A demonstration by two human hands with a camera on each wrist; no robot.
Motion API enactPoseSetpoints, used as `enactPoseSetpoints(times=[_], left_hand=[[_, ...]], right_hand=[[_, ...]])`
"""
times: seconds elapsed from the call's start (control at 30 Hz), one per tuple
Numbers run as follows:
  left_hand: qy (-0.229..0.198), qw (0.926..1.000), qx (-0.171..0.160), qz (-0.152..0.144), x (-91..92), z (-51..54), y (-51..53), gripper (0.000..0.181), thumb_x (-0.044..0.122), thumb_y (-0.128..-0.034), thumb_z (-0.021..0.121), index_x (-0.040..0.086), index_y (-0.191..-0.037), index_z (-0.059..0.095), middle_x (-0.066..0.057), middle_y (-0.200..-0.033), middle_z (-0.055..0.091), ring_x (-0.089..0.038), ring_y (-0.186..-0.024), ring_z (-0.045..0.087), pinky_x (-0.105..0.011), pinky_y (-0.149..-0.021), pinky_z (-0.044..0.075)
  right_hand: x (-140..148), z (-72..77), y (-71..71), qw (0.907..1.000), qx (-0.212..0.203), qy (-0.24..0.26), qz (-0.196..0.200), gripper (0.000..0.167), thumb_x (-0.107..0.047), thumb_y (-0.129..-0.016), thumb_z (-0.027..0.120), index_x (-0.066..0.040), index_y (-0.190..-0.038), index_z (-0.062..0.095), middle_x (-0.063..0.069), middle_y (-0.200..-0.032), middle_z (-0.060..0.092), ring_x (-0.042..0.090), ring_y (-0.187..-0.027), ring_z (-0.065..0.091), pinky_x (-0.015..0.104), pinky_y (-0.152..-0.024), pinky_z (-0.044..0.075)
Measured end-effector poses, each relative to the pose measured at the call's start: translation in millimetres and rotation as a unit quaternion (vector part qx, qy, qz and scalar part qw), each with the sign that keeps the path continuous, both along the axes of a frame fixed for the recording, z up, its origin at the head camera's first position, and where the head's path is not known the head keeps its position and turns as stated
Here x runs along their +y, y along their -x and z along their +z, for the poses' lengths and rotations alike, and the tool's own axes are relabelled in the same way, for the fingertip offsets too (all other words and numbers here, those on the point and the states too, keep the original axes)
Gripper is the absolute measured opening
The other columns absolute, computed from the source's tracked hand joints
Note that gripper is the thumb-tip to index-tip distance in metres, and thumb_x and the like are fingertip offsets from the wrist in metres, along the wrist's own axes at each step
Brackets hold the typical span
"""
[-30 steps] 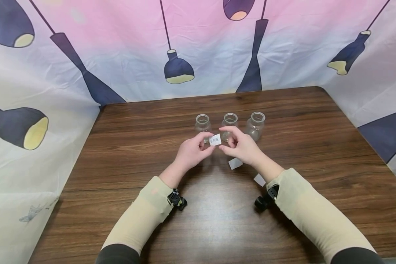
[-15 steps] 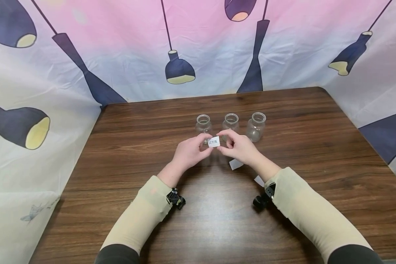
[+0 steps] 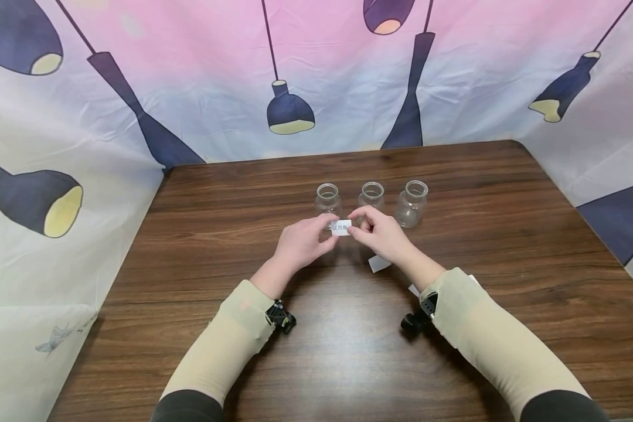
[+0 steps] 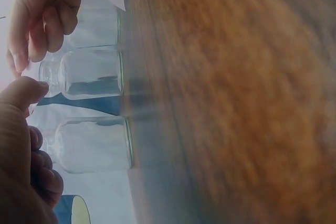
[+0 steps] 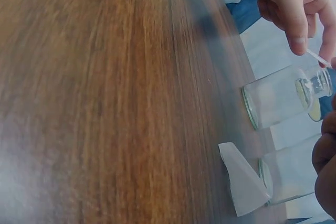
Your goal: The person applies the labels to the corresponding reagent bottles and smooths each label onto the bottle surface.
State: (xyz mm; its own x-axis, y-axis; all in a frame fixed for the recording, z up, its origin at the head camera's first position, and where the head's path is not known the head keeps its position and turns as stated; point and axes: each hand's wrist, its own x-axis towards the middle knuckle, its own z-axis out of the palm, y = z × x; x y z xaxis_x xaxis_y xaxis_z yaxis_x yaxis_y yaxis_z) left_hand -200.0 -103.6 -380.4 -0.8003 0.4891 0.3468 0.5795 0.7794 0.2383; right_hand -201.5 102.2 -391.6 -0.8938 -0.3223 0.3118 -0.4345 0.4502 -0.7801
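A small white label with printed characters (image 3: 341, 227) is held flat between both hands, above the table and in front of the jars. The left hand (image 3: 302, 241) pinches its left edge with thumb and forefinger; the right hand (image 3: 384, 235) pinches its right edge. Behind the hands stand three clear glass jars without lids: the left (image 3: 328, 199), the middle (image 3: 372, 191) and the right one (image 3: 411, 204). In the right wrist view the label (image 5: 318, 57) shows edge-on by the left hand (image 5: 294, 4).
On the dark wooden table (image 3: 200, 252), a white paper piece (image 3: 379, 263) lies below the right hand. Another (image 3: 414, 290) is partly covered by the right wrist, and a white corner (image 3: 473, 279) shows beside the right sleeve. A patterned cloth (image 3: 216, 70) hangs behind the table.
The label has turned from tilted to nearly level and moved slightly left. The right hand has moved left and now grips its right edge. A white corner has appeared beside the right sleeve.
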Motion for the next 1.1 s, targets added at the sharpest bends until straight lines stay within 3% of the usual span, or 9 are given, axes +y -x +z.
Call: enactPoseSetpoints(times=[0.43, 0.53, 0.67, 0.87, 1.1], left_hand=[[-0.005, 0.9997, 0.023, 0.001, -1.3, -0.7, 0.9, 0.032, 0.028, -0.0833, 0.067, 0.020, -0.114, 0.060, 0.001, -0.097, 0.069, -0.016, -0.069, 0.060, -0.036, -0.051, 0.046], [-0.014, 0.9997, 0.018, 0.006, -1.8, -2.3, 1.4, 0.037, 0.029, -0.0826, 0.067, 0.019, -0.117, 0.058, 0.000, -0.088, 0.067, -0.014, -0.064, 0.057, -0.034, -0.050, 0.044], [-0.063, 0.9978, -0.016, 0.015, -3.8, -3.7, 1.7, 0.038, 0.029, -0.0846, 0.067, 0.015, -0.118, 0.057, 0.002, -0.069, 0.055, -0.011, -0.054, 0.046, -0.030, -0.047, 0.039], [-0.159, 0.9857, -0.055, 0.014, -6.8, -6.6, 3.6, 0.021, 0.021, -0.0900, 0.062, 0.011, -0.108, 0.061, 0.003, -0.065, 0.047, -0.012, -0.053, 0.041, -0.027, -0.051, 0.035], [-0.183, 0.9801, -0.072, 0.026, -8.2, -7.7, 5.6, 0.010, 0.018, -0.0906, 0.060, 0.011, -0.097, 0.063, 0.003, -0.064, 0.047, -0.012, -0.055, 0.042, -0.027, -0.053, 0.036]], right_hand=[[-7.2, 0.5, 4.4, 0.9948, -0.075, 0.053, -0.044, 0.011, -0.018, -0.087, 0.064, -0.009, -0.094, 0.063, 0.000, -0.064, 0.049, 0.012, -0.056, 0.041, 0.026, -0.051, 0.032], [-7.9, -0.3, 5.3, 0.9942, -0.075, 0.059, -0.051, 0.010, -0.019, -0.087, 0.064, -0.010, -0.091, 0.064, 0.000, -0.064, 0.046, 0.012, -0.056, 0.040, 0.026, -0.052, 0.032], [-9.8, -1.0, 6.0, 0.9932, -0.077, 0.070, -0.051, 0.011, -0.019, -0.087, 0.064, -0.009, -0.090, 0.064, 0.000, -0.063, 0.045, 0.011, -0.056, 0.040, 0.027, -0.053, 0.032], [-12.2, -3.0, 7.2, 0.9919, -0.087, 0.076, -0.052, 0.011, -0.019, -0.087, 0.064, -0.008, -0.090, 0.064, 0.000, -0.064, 0.045, 0.013, -0.057, 0.040, 0.027, -0.053, 0.032], [-16.8, -5.7, 10.1, 0.9917, -0.098, 0.068, -0.047, 0.010, -0.020, -0.087, 0.064, -0.010, -0.090, 0.065, 0.001, -0.063, 0.045, 0.015, -0.058, 0.040, 0.028, -0.053, 0.033]])
